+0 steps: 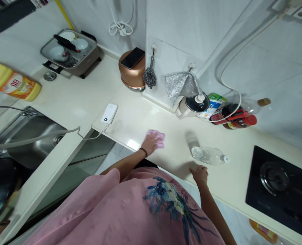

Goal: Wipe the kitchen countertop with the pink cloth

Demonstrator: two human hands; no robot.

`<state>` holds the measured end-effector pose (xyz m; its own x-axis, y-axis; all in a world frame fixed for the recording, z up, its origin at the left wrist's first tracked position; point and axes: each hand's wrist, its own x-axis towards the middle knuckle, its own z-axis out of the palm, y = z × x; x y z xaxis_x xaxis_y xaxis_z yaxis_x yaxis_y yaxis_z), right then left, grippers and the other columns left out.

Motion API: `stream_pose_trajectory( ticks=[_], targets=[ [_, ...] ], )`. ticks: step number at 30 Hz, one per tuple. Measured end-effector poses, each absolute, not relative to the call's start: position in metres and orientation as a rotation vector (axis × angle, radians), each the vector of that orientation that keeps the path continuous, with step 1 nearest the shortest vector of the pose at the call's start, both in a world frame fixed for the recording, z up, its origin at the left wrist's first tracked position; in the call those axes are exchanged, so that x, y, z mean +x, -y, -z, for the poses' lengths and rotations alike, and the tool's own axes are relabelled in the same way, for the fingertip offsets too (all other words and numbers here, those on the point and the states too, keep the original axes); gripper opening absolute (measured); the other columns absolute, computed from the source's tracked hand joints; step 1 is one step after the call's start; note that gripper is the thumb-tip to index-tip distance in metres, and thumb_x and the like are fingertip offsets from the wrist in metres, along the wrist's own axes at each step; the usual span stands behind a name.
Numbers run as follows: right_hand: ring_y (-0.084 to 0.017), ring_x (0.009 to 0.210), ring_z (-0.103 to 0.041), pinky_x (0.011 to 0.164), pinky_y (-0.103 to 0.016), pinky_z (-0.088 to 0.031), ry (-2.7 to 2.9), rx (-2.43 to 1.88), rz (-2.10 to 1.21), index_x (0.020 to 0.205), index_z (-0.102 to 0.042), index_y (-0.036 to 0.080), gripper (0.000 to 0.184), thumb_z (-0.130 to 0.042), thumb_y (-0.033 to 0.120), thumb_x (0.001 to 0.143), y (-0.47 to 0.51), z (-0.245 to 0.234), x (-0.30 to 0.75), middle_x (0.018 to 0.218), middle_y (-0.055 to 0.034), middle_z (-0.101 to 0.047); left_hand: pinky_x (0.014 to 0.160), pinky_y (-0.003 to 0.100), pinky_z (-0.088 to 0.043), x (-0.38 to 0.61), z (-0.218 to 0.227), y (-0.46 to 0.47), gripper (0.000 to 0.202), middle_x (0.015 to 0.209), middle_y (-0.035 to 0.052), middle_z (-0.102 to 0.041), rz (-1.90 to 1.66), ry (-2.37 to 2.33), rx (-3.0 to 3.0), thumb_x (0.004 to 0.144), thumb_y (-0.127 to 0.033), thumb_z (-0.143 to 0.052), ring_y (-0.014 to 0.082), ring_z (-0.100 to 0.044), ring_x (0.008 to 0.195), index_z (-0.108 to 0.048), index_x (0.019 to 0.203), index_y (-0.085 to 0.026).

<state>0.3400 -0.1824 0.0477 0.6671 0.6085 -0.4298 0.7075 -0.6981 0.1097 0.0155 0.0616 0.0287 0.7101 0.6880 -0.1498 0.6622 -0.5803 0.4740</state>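
Observation:
My left hand (150,144), with a dark band at its wrist, presses a folded pink cloth (160,137) onto the pale countertop (130,119) close to the front edge. Its fingers lie over the cloth and partly cover it. To the right, my right hand (200,174) hovers at or rests on the counter's edge; I cannot tell which. It holds nothing, its thumb apart from loosely curled fingers. Just beyond it stands or leans a clear plastic bottle (211,156) with a white cap and some clear liquid inside.
A white power bank (109,113) with a cable lies left. Behind are a copper-coloured pot (132,76) bearing a phone (133,58), a kettle (191,105) and sauce bottles (239,117). A black hob (281,190) is at right, a steel sink (38,143) at left.

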Motion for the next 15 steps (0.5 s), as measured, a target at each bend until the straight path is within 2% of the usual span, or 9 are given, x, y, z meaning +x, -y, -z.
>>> stream_pose_trajectory(
  ticks=[3,8,12,15],
  targets=[
    [-0.043,0.139,-0.054,0.116,-0.05,-0.043,-1.025,2.585,0.53,0.151,-0.041,-0.008,0.088,-0.057,0.057,0.094,0.184,-0.044,0.342,0.149,-0.0376,-0.051,0.134,0.062,-0.006,-0.061,-0.039,-0.106,0.057,0.18,0.0078,-0.024,-0.043,-1.469,2.257,0.105,-0.036,-0.047,0.0365,-0.005,0.168,-0.052,0.161,-0.026],
    [-0.044,0.139,-0.053,0.118,-0.049,-0.04,-1.052,2.588,0.539,0.151,-0.04,-0.008,0.088,-0.056,0.057,0.095,0.188,-0.04,0.344,0.149,-0.0372,-0.049,0.133,0.065,-0.007,-0.143,-0.048,-0.127,0.064,0.182,0.014,-0.011,-0.019,-1.947,1.982,0.107,-0.037,-0.039,0.0398,-0.005,0.167,-0.041,0.167,-0.016],
    [-0.044,0.143,-0.051,0.119,-0.051,-0.039,-1.054,2.584,0.544,0.154,-0.037,-0.005,0.087,-0.055,0.056,0.095,0.188,-0.039,0.343,0.152,-0.0365,-0.047,0.132,0.067,-0.006,-0.138,-0.049,-0.102,0.067,0.181,0.0177,-0.01,0.031,-2.006,1.966,0.106,-0.036,-0.041,0.042,-0.004,0.167,-0.037,0.169,-0.014],
    [-0.044,0.142,-0.052,0.119,-0.05,-0.038,-1.042,2.583,0.546,0.153,-0.037,-0.005,0.087,-0.055,0.057,0.094,0.188,-0.04,0.343,0.151,-0.0371,-0.047,0.132,0.068,-0.004,-0.113,-0.047,-0.066,0.067,0.181,0.0161,-0.013,0.1,-1.81,2.101,0.104,-0.036,-0.044,0.043,-0.004,0.167,-0.041,0.168,-0.018]
  ],
)
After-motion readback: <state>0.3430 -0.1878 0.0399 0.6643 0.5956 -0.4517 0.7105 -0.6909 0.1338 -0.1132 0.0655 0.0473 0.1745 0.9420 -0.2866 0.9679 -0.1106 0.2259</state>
